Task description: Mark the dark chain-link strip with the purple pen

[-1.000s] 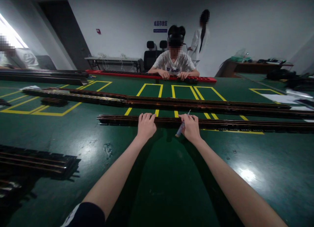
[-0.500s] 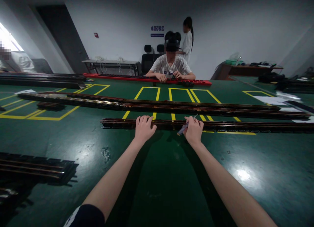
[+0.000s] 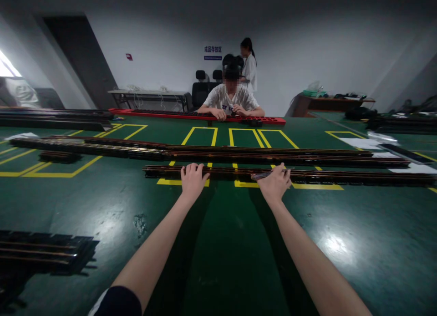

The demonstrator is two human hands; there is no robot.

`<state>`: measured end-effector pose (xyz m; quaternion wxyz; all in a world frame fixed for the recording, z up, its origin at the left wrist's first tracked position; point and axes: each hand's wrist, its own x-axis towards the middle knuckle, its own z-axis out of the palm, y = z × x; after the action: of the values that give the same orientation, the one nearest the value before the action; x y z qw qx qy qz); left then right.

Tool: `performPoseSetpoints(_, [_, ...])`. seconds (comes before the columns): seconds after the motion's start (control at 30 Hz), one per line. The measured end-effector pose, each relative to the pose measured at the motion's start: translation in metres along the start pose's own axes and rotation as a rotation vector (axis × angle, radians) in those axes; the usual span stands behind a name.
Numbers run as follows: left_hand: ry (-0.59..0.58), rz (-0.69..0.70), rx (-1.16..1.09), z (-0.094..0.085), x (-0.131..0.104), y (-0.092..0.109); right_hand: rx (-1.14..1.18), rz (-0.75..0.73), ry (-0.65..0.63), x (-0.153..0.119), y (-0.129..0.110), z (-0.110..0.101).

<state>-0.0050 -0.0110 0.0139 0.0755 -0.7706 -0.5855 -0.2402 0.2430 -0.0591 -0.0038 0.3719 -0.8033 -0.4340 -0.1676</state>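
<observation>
A long bundle of dark, glossy strips (image 3: 225, 172) lies crosswise on the green table in front of me. My left hand (image 3: 193, 184) is closed over the bundle near its left end, fingers across the top and thumb out to the right. Farther right, my right hand (image 3: 275, 186) rests on the same bundle. It keeps a slim grey pen-like tool (image 3: 262, 175) under its fingers, the thin tip pointing right. What kind of tool it is I cannot make out. Behind runs a second, longer row of dark strips (image 3: 211, 153).
More dark strips (image 3: 44, 252) lie at the near left, others (image 3: 51, 120) at the far left. Yellow tape outlines (image 3: 194, 129) mark the green table (image 3: 218, 261). Across it a person (image 3: 232, 99) works at a red rail (image 3: 273, 120). White papers (image 3: 362, 144) lie at right.
The near bundle has shifted right and away from me on the table, uncovering yellow tape along its near side. The tool in my right hand has turned nearly level. The view has tilted slightly.
</observation>
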Motion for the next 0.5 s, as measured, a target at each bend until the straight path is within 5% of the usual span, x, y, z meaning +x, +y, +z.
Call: performPoseSetpoints(0.5, [0.005,-0.003,0.043,0.013,0.021,0.007,-0.024,-0.14,-0.069,0.025,0.022,0.033])
